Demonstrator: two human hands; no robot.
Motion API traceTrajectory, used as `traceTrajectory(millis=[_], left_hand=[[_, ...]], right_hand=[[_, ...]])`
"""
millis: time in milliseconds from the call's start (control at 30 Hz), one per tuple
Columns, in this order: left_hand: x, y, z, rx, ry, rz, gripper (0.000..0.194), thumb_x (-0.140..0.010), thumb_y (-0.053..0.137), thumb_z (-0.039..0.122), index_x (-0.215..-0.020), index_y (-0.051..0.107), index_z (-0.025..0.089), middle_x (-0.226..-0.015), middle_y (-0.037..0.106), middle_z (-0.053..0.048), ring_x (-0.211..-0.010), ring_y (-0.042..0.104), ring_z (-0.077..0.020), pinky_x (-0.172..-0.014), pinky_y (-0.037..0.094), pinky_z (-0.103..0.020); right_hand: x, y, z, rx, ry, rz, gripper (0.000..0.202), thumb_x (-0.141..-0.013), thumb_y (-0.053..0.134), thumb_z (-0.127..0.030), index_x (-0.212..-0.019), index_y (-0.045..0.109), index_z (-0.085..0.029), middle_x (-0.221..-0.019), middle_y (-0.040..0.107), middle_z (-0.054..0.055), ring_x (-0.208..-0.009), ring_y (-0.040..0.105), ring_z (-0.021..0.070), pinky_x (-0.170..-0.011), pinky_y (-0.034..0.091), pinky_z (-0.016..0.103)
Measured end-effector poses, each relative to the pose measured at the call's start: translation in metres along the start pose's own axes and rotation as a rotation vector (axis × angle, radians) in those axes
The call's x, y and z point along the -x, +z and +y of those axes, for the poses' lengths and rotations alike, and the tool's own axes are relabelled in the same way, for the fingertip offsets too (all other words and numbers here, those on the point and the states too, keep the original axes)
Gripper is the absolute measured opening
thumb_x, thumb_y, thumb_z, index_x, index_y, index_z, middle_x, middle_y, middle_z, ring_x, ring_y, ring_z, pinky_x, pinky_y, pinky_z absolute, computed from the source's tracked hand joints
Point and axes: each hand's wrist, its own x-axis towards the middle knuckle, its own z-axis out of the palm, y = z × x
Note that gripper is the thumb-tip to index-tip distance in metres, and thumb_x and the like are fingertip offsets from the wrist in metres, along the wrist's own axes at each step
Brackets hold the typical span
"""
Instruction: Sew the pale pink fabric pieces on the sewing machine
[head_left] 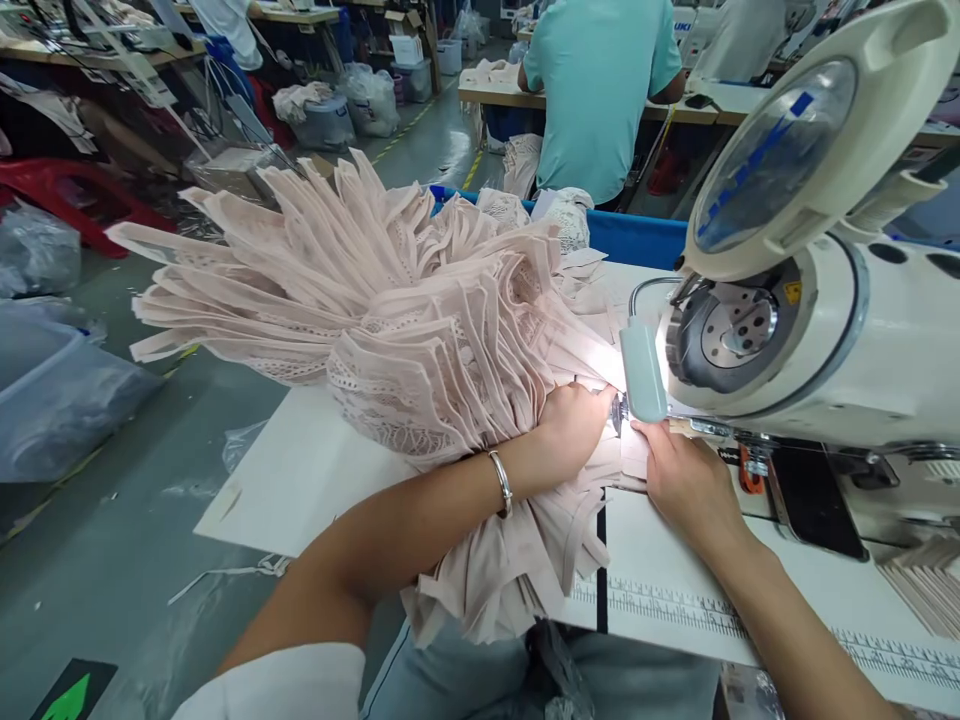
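Observation:
A sewing machine point(810, 330) stands at the right, its lamp point(643, 370) lighting the needle area. My left hand point(574, 432), a bangle on the wrist, reaches to the left side of the presser foot point(619, 410), fingers closed on pale pink fabric. Close by on the right, my right hand point(686, 478) has its fingertips on a small flat fabric piece point(634, 460) under the lamp; its grip is partly hidden. A big bundle of pale pink lace garments point(420, 350) lies over my left forearm, with more cloth point(517, 570) hanging towards my lap.
A phone point(817, 495) lies under the machine arm. Stacked fabric pieces point(930, 585) sit at the right edge. A printed ruler point(675, 610) runs along the table front. Behind are a blue bin point(637, 240) and a seated person point(604, 100). Plastic tubs point(67, 390) stand left.

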Motion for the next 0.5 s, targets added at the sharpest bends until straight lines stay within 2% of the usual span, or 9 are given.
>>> traceTrajectory(millis=[100,200,367,500], left_hand=[[-0.001,0.001,0.001,0.003,0.019,0.005,0.033,-0.082,0.071,0.006,-0.114,0.064,0.013,-0.093,0.069,-0.013,-0.091,0.069,-0.0275,-0.072,0.051,-0.031],[0.001,0.000,0.001,-0.001,0.030,0.027,0.035,-0.080,0.074,0.008,-0.112,0.064,0.013,-0.092,0.069,-0.013,-0.089,0.068,-0.0275,-0.072,0.051,-0.031],[0.001,0.000,0.001,-0.049,0.058,-0.028,0.070,-0.053,0.095,0.011,-0.114,0.060,0.015,-0.100,0.068,-0.013,-0.091,0.067,-0.0277,-0.073,0.051,-0.030],[0.000,0.003,0.000,-0.054,0.029,-0.025,0.066,-0.058,0.092,0.010,-0.115,0.058,0.015,-0.102,0.067,-0.014,-0.088,0.068,-0.0262,-0.070,0.051,-0.029]], right_hand=[[0.002,0.000,-0.001,-0.028,-0.040,0.074,0.038,-0.089,0.043,-0.004,-0.114,0.069,-0.015,-0.094,0.074,0.009,-0.076,0.064,0.0204,-0.071,0.048,0.032],[0.006,0.002,0.002,-0.061,-0.041,0.072,0.041,-0.088,0.045,-0.003,-0.118,0.070,-0.016,-0.100,0.075,0.009,-0.082,0.066,0.0215,-0.076,0.052,0.034],[0.016,0.010,0.012,-0.156,-0.020,0.001,0.053,-0.086,0.046,-0.004,-0.131,0.066,-0.023,-0.110,0.074,0.008,-0.097,0.067,0.0249,-0.086,0.055,0.038],[0.021,0.014,0.014,-0.192,-0.010,-0.018,0.057,-0.086,0.045,-0.004,-0.135,0.064,-0.026,-0.113,0.073,0.008,-0.107,0.066,0.0272,-0.095,0.055,0.043]])
